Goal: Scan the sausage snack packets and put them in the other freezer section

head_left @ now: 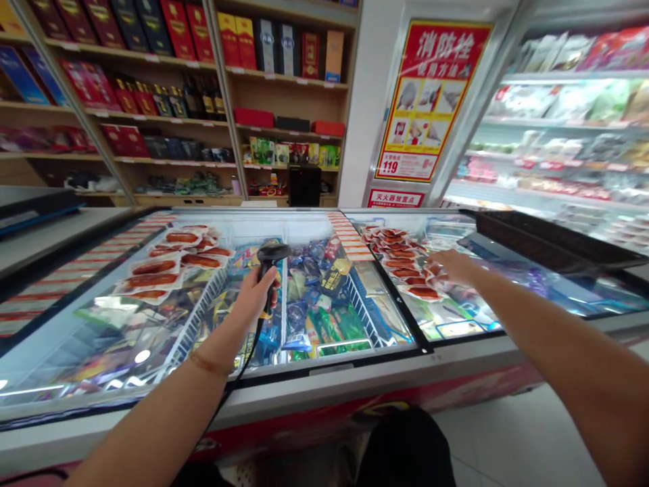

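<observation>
My left hand [262, 291] is closed around the handle of a black barcode scanner [274, 251], held above the glass top of a chest freezer, with its cable hanging down along my forearm. My right hand [453, 266] reaches over the right part of the freezer, its fingertips closed on the edge of a vacuum-packed sausage [433, 272]; motion blurs them somewhat. Beside it, more packed red-brown sausages [403, 262] lie overlapping in a column on the glass. A second group of sausage packs [155, 267] rests on the glass to the left.
Under the glass, the chest freezer [324, 370] holds baskets of bagged frozen goods. A long dark tray-like object [552, 240] lies on its right side. Shelves of boxes and bottles [203, 122] stand behind, and a lit refrigerated display [568, 128] is at the right.
</observation>
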Demonstrator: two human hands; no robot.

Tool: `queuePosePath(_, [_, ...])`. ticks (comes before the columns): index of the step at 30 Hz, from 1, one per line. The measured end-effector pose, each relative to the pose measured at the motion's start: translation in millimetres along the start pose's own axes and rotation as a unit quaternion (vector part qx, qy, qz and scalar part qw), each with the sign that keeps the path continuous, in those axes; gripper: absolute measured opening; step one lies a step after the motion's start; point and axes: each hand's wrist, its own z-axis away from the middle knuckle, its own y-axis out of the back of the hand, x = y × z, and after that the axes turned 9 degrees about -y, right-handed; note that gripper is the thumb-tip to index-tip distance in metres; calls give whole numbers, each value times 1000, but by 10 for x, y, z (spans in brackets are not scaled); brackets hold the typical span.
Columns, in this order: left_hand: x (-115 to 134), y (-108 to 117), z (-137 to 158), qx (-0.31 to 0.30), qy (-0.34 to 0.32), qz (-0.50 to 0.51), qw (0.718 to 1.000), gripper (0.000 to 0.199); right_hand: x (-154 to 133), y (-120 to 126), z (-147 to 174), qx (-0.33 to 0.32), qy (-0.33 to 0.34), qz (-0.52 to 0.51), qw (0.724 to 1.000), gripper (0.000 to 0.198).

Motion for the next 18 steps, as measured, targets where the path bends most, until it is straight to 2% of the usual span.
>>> queuePosePath(2, [3,-22,10,-10,-4,-3,1000,50,36,34,-11,-85,38,18,995,37])
queuePosePath(4, [1,-38,23,-22,-1,-5,1000,50,65,90,-46,-137,29,5,990,28])
queuePosePath(6, [1,-46,36,-33,2,-5,999,50,49,148,-104,-139,-2,-32,990,21])
queuePosePath(9, [-2,-44,48,-48,-3,-5,999,49,-157,208,-223,-80,-22,-91,992,24])
queuePosePath(11, [-17,-42,49,-60,-12,-5,998,46,-462,216,-303,-52,0,-144,988,36])
queuePosePath(14, [-64,-43,41,-70,-25,-4,997,46,-1158,159,-394,-23,72,-241,968,53])
queuePosePath(16, [-97,-46,33,-73,-35,-1,997,49,-1706,65,-425,4,105,-300,948,54])
queuePosePath(18, [-115,-45,28,-72,-46,4,996,50,-2237,-69,-430,9,105,-356,929,52])
